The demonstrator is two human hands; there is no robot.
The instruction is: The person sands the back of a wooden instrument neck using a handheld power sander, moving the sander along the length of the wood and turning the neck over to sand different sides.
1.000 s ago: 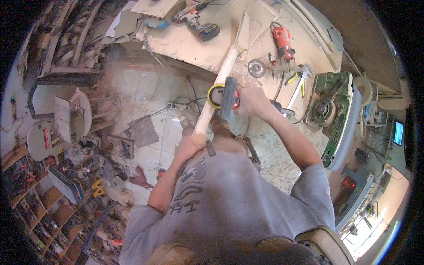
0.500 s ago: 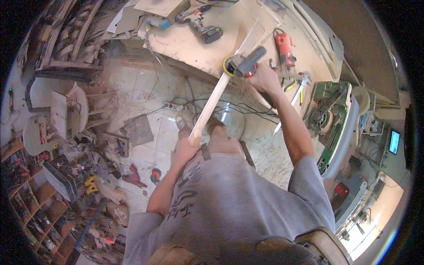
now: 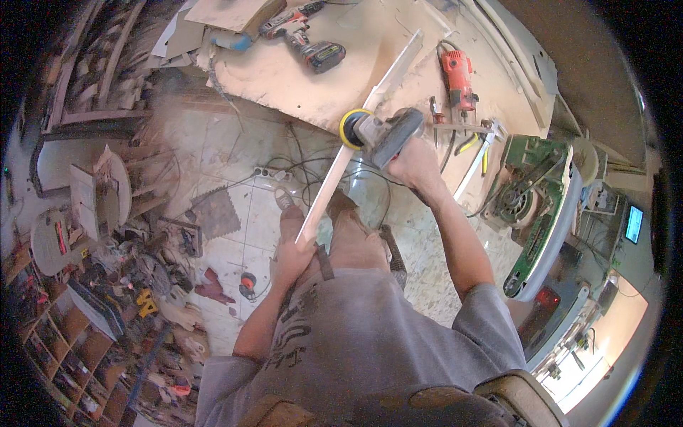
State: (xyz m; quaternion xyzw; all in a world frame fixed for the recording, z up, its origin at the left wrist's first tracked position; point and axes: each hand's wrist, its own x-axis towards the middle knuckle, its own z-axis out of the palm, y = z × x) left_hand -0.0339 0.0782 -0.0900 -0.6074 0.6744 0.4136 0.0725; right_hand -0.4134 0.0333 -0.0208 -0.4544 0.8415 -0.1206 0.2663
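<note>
My left hand is closed around the near end of a long, narrow wooden strip. The strip slants up and away from my lap, its far part resting on the workbench. In my right hand is an angle-grinder-style sander with a round, yellow-rimmed pad. That pad meets the strip close to the bench's front edge, and its working face is hidden from me. Fingers of the right hand are wrapped round the tool's body and partly covered by it.
On the bench lie a cordless drill, a red corded power tool and yellow-handled pliers. A green machine stands at right. Cables cross the tiled floor. Cluttered compartment shelves are at lower left.
The sander and my right hand have come nearer to me along the strip, slightly left. My left hand and the strip's near end have shifted a little left and toward me.
</note>
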